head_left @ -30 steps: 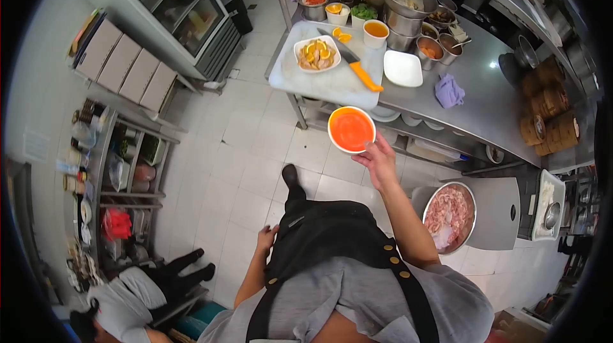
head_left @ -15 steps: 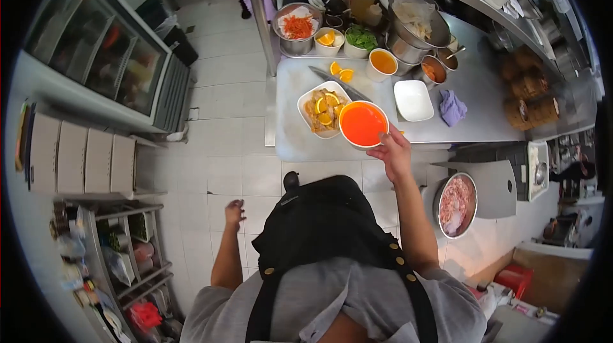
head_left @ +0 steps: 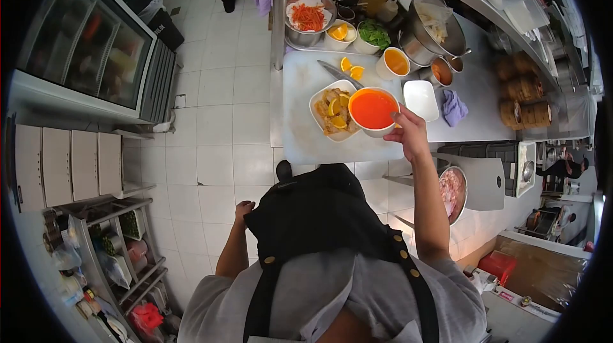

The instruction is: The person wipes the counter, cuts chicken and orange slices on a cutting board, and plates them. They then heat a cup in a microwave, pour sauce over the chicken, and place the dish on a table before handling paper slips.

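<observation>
My right hand grips the rim of a white bowl full of bright orange-red sauce. The bowl is tilted slightly and overlaps the right edge of a white square dish. Browned pieces of food with orange slices on top lie in that dish. Behind the bowl, a knife rests on the white cutting board, beside cut orange wedges. My left hand hangs low beside the black apron, its fingers loosely curled and apparently holding nothing.
A white square bowl and a purple cloth sit right of the board. Along the back stand a bowl of shredded carrot, a tub of greens and a cup of orange sauce. A metal bowl of raw meat stands lower right.
The view has shifted, so the counter sits slightly farther right. My right hand still holds the sauce bowl near the dish. My left hand has come in closer to the apron.
</observation>
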A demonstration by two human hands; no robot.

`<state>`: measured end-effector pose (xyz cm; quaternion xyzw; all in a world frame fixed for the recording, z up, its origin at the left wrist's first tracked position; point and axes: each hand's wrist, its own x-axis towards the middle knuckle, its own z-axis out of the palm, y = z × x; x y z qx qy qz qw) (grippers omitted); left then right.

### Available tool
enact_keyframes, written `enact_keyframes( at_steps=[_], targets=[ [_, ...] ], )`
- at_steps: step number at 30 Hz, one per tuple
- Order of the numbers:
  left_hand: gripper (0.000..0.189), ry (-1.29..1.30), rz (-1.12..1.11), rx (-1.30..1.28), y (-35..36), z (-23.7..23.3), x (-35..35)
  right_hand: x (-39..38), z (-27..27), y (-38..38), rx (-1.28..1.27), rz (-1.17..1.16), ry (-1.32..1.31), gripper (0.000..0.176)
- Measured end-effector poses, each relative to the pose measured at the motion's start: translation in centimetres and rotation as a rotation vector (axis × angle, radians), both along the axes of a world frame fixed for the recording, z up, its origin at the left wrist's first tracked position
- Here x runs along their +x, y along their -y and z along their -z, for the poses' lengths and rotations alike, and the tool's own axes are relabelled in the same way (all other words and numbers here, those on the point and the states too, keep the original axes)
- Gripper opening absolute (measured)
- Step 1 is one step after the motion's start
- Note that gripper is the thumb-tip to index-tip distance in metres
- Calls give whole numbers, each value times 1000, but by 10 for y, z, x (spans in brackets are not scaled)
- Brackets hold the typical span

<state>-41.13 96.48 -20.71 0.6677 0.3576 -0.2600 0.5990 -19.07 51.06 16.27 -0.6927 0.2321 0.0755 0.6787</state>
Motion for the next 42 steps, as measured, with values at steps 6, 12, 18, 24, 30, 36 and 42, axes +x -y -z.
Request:
enact_keyframes(
  at_steps=[6,12,18,24,30,36,42],
  targets=[
    [32,87,-122,-129,-3,-15,-8,-9,2,0,302,-5,134,48],
    [32,-13,-47,76,-5,-30,31,-19,20,-17,457,74,263,43],
    [34,-153,4,65,-10,-59,64,-20,30,-40,442,140,257,42],
    [35,-138,28,54,-18,-61,69,-22,29,-51,515,131,196,43],
    [31,-126,-14,31,-10,-70,64,-18,32,-45,482,141,167,45],
    [28,54,35,101,2,-56,49,10,8,-20,54,48,80,49],
    [27,4,-42,60,14,-44,36,28,-2,-12,-89,-36,-5,49]
  ],
)
